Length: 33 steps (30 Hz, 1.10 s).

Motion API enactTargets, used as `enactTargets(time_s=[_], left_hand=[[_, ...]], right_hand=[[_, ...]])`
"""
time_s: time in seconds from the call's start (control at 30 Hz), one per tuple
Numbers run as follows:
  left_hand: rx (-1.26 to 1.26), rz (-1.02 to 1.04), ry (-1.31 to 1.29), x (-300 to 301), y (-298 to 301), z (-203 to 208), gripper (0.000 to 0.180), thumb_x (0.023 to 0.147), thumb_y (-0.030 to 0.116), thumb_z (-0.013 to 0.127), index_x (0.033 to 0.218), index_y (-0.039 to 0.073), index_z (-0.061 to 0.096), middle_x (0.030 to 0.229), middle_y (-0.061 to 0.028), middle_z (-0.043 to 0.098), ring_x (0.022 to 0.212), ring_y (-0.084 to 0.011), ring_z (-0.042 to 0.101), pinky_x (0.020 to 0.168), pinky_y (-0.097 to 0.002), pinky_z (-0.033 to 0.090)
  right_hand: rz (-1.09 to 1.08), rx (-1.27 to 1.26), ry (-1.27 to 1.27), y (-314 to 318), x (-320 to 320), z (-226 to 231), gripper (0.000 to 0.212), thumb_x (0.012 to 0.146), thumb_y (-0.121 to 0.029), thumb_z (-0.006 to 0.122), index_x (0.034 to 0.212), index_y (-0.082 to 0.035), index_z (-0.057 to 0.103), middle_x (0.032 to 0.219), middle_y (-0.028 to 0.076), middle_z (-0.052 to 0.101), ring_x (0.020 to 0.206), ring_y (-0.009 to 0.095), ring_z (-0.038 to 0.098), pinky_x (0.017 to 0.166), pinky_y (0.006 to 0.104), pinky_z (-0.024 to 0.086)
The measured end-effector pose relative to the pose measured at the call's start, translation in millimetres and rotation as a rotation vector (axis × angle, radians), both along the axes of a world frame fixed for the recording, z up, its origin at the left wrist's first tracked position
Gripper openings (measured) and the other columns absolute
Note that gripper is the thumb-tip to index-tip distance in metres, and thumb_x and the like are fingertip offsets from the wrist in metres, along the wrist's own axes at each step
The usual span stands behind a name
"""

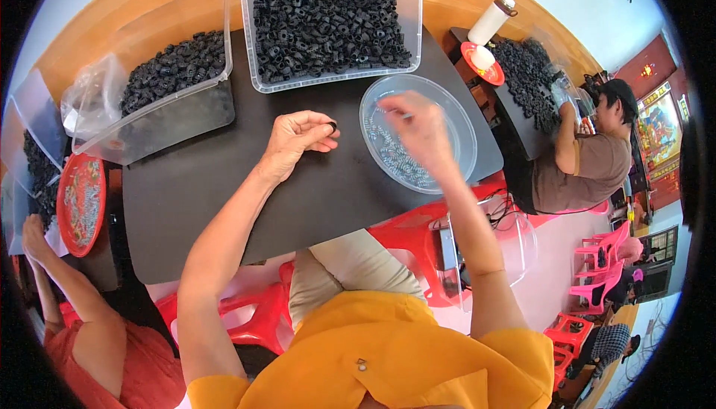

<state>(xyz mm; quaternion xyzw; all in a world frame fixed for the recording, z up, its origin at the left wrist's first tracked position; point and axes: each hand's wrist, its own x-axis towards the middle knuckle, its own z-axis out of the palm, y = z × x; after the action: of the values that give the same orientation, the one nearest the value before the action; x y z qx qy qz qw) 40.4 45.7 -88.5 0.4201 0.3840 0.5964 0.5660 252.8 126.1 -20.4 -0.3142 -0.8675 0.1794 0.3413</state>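
Pinched between the thumb and fingers of my left hand (pixel 300 139) is a small black plastic piece (pixel 333 125), mostly covered by the fingertips. That hand hovers over the dark table. My right hand (pixel 419 127), smeared by motion, is over a round clear plastic tub (pixel 464 148). Small silvery metal parts, which look like springs (pixel 399 159), lie scattered across the tub's bottom. Whether the right fingers grip anything cannot be made out. Beyond my hands, a large clear bin (pixel 261 84) holds a heap of black plastic pieces (pixel 328 21).
Another clear bin (pixel 160 129) of black pieces stands at left, beside a plastic bag (pixel 93 95). A co-worker's hand (pixel 33 237) is near a red tray (pixel 61 204). At right, a person (pixel 589 155) works by a black heap (pixel 522 73), with a white bottle (pixel 492 21) behind.
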Motion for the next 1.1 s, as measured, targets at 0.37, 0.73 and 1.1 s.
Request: enactTargets(time_s=[0.37,0.73,1.1], left_hand=[[0.01,0.022,0.005,-0.5,0.3,-2.6,0.017,0.081,0.01,0.063,0.096,0.001,0.063,0.085,-0.0088,0.064,0.071,-0.0134,0.063,0.062,-0.0223,0.053],[0.035,-0.019,0.007,0.8,3.7,-4.5,0.018,0.08,0.007,0.064,0.096,-0.002,0.063,0.083,-0.0092,0.064,0.074,-0.0154,0.064,0.067,-0.0238,0.052],[0.042,-0.002,0.049,3.1,3.1,-7.3,0.018,0.079,0.006,0.066,0.095,-0.002,0.063,0.081,-0.0084,0.065,0.071,-0.0136,0.064,0.064,-0.0231,0.052]], right_hand=[[-0.08,-0.02,-0.305,61.2,64.0,-39.2,0.015,0.068,-0.002,0.065,0.084,-0.003,0.065,0.072,0.009,0.058,0.064,0.022,0.059,0.061,0.0321,0.046],[0.008,-0.36,0.198,25.0,12.7,-11.1,0.008,0.077,-0.002,0.061,0.084,0.002,0.061,0.078,0.011,0.063,0.066,0.015,0.061,0.06,0.0284,0.05],[0.216,-0.209,-0.092,-11.6,-38.3,-10.0,0.008,0.077,-0.001,0.062,0.085,0.002,0.06,0.078,0.008,0.06,0.067,0.015,0.061,0.056,0.0265,0.049]])
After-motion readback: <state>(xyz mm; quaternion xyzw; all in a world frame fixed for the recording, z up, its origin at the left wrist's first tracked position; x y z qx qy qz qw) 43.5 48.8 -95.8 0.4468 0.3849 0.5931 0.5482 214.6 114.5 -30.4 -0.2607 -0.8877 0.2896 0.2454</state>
